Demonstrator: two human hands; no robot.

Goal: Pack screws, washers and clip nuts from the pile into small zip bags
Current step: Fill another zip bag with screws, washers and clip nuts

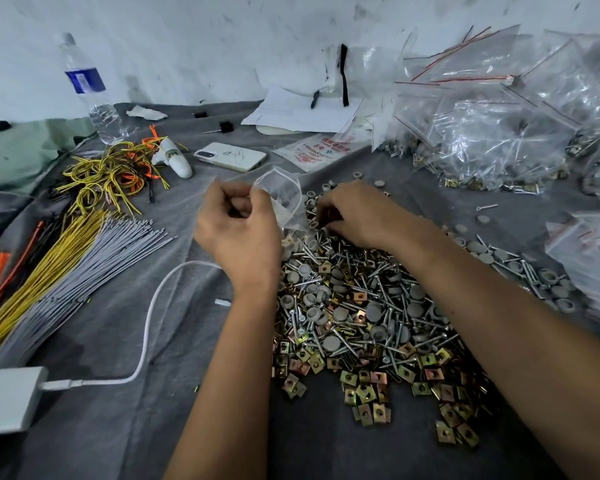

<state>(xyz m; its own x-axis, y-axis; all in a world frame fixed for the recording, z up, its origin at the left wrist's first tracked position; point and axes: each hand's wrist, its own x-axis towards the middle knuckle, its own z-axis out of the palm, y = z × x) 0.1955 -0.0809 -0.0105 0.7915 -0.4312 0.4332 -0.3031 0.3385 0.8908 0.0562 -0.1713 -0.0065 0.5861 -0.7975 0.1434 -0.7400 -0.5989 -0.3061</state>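
A wide pile (364, 317) of hard metal screws, grey washers and clip nuts covers the grey cloth (125, 427) in front of the person. Above its far edge, the left hand (238, 233) pinches a limp, slippery-looking zip bag (286, 199) by its rim. The right hand (355, 213) curls into the pile; whether it holds anything cannot be told.

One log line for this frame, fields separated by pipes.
left hand pinches small clear zip bag open | right hand picking in mixed pile of screws, grey washers, brass-coloured clip nuts
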